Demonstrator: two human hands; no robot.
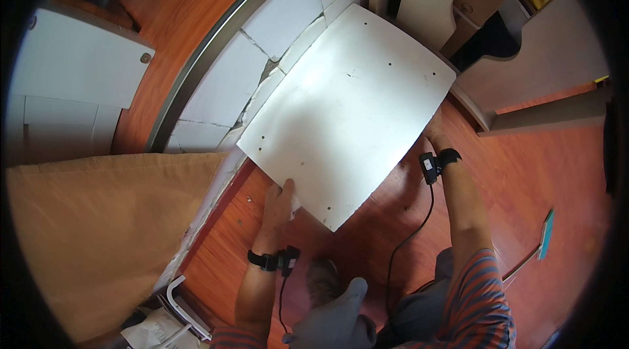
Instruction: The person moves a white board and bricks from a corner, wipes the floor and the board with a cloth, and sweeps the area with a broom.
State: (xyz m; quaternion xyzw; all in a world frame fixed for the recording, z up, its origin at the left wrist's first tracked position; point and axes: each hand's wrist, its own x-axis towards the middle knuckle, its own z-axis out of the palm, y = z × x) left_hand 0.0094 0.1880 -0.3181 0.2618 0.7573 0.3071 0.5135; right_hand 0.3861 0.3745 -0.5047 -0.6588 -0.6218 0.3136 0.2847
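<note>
A white rectangular board (341, 107) with several small dark holes near its edges is held tilted in front of me, beside a white tiled wall. My left hand (278, 202) grips its near left edge, the thumb on the face and the fingers mostly behind. Over at the right edge, my right hand (434, 128) holds the board too, its fingers largely hidden under it. Each wrist wears a black strap with a small device and a cable.
A brown cloth (105, 238) hangs at the left, with a white metal frame (177, 303) below it. At the far right stands a wooden shelf unit (557, 61) with wavy-edged panels. A teal-headed tool (546, 234) lies on the reddish wooden floor (511, 198). A cabinet panel (78, 57) is at the upper left.
</note>
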